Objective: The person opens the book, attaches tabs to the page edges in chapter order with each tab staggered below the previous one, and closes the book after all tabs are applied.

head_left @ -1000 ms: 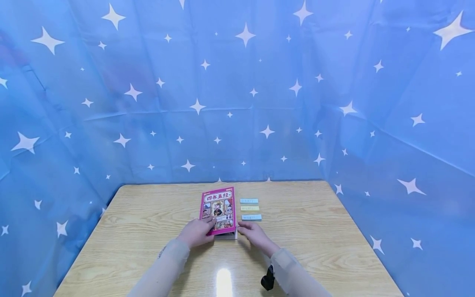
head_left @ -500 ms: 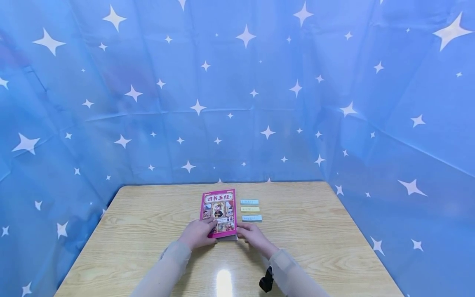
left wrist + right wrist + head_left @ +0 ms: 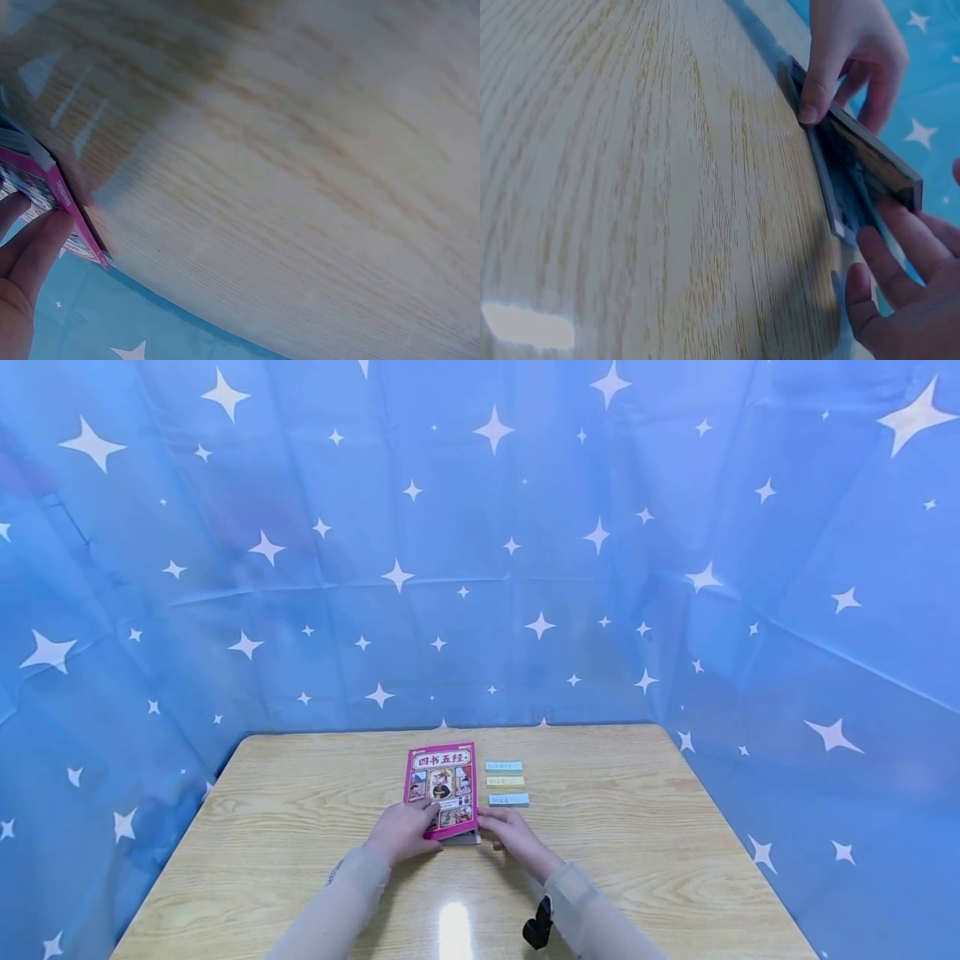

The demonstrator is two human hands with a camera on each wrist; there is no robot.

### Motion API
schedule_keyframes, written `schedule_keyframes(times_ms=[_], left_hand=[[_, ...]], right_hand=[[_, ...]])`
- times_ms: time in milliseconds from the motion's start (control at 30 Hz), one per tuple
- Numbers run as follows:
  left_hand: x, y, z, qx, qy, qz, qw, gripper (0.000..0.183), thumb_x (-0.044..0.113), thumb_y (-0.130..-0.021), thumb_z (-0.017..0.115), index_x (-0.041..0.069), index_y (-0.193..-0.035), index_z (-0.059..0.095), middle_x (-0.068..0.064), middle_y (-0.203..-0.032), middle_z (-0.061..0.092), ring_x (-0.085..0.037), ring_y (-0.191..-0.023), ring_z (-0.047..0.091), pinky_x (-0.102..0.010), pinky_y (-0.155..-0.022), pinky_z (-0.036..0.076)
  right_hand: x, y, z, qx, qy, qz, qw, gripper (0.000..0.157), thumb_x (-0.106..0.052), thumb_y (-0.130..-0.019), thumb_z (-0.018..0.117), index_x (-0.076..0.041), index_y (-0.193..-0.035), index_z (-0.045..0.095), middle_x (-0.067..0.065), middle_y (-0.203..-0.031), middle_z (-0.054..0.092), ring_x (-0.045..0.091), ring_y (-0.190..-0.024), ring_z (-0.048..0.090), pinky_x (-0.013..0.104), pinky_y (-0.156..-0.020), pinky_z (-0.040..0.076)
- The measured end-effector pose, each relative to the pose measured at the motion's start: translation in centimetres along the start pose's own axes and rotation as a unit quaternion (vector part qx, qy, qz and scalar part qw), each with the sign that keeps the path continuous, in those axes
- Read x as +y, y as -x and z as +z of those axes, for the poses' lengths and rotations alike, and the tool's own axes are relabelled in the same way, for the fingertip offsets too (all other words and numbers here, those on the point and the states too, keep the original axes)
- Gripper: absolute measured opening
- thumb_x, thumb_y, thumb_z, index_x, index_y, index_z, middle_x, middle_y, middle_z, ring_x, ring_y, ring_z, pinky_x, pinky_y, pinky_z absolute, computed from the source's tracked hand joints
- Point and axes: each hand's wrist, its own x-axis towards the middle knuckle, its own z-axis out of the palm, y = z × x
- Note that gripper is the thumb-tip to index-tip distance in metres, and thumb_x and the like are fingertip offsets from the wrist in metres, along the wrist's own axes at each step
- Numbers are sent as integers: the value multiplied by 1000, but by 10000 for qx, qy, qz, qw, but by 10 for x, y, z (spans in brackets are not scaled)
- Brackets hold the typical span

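Note:
A pink-covered comic-style book [image 3: 453,760] lies on the table, its lower right side raised a little. My left hand [image 3: 401,832] holds its lower left corner, fingers over the cover and thumb at the bottom edge. In the left wrist view, fingertips touch the pink cover [image 3: 64,199] beside the spine. At the right edge is my right hand [image 3: 517,839]. The right wrist view shows the book parted [image 3: 877,161], with the right hand's fingers [image 3: 911,232] stretched into the gap and the thumb apart. The pages inside are dark and hard to make out.
Right of the book lie three sticky-note strips with handwriting: a blue one [image 3: 504,767], a yellow one [image 3: 506,782] and another blue one [image 3: 508,799]. A black device [image 3: 537,927] hangs at the right sleeve. Behind the wooden table [image 3: 637,860] hangs a star-patterned blue curtain [image 3: 480,652].
The book's raised upper part has come down, and the gap at its lower right is narrower. My right hand has shifted slightly left against the edge. The left hand stays at its corner.

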Motion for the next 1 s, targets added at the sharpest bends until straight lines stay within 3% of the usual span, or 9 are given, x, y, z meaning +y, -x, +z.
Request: schedule_keyframes(times_ms=[267, 1000], left_hand=[[-2, 0, 2, -12, 1, 44, 10000, 77, 61, -75, 72, 8, -129, 61, -12, -129, 61, -29, -111, 62, -42, -90, 53], [-4, 2, 1, 124, -242, 359, 9990, 71, 60, -78, 69, 10, -127, 63, -14, -128, 62, -28, -104, 66, -39, -82, 56]], right_hand=[[2, -2, 0, 53, 27, -29, 10000, 45, -27, -97, 57, 4, -130, 57, 20, -129, 59, 29, -109, 59, 34, -75, 52], [-3, 0, 1, 68, -12, -35, 10000, 45, -25, -98, 56, 7, -130, 55, 22, -131, 57, 34, -114, 57, 38, -77, 52]])
